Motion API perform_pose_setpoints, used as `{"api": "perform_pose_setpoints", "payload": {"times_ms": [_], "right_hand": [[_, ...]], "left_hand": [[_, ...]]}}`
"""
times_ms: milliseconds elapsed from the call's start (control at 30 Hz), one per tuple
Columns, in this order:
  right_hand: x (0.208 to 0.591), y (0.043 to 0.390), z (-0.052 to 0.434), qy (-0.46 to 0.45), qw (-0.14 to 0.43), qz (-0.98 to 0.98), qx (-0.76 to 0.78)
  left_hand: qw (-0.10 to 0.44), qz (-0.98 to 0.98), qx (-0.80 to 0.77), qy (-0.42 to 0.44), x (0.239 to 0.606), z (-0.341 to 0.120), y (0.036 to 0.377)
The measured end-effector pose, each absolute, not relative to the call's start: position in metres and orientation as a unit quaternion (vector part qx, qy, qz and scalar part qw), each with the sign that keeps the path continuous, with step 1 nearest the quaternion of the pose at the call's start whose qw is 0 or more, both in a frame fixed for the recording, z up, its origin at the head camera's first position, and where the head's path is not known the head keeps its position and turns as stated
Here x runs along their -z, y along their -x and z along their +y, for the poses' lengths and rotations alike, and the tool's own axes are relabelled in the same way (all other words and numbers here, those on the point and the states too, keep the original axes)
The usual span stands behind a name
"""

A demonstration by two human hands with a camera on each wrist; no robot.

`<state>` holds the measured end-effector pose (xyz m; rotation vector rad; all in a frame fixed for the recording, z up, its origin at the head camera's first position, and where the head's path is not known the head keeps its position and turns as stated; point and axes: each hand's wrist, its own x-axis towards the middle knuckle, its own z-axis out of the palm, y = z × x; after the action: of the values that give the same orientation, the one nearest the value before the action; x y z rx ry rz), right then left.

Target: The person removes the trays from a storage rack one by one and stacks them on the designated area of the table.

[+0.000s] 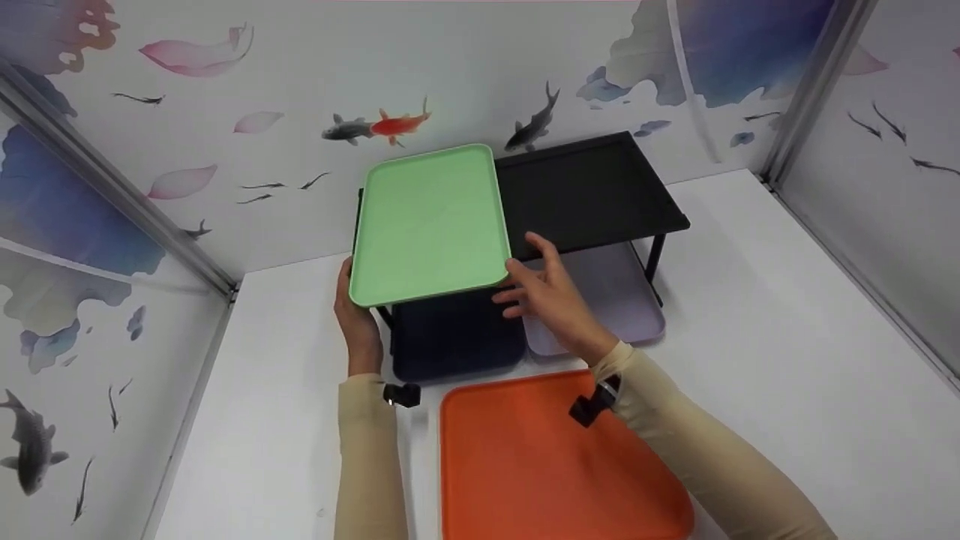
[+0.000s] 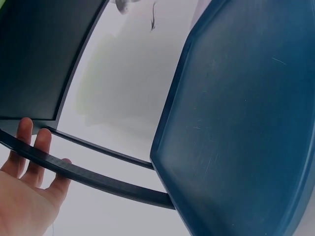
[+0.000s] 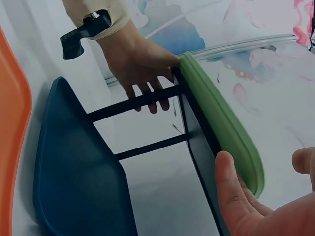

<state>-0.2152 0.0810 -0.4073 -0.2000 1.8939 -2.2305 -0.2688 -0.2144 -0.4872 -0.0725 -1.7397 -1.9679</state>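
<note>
A light green tray (image 1: 429,225) lies on the left half of a black raised stand (image 1: 589,191). My left hand (image 1: 358,322) is at the tray's front left corner. In the right wrist view its thumb rests by the green rim while its straight fingers (image 3: 150,98) reach past a stand leg. My right hand (image 1: 553,300) is at the tray's front right corner with fingers spread, the fingertips right at the rim. Beneath the stand, a dark blue tray (image 1: 457,337) sits on the left and a pale purple tray (image 1: 619,296) on the right.
An orange tray (image 1: 525,457) lies on the white table (image 1: 277,420) in front of the stand. White walls printed with fish and petals (image 1: 285,150) enclose the table at the back and both sides. Metal strips (image 1: 202,262) run up the corners.
</note>
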Motion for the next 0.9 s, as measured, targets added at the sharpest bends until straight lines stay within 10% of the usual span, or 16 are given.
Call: {"api": "perform_pose_setpoints", "payload": {"times_ms": [900], "right_hand": [[0.422,0.231,0.044,0.056,0.082,0.564,0.82]], "left_hand": [[0.263,-0.648,0.715,0.009,0.487,-0.213,0.269]]}}
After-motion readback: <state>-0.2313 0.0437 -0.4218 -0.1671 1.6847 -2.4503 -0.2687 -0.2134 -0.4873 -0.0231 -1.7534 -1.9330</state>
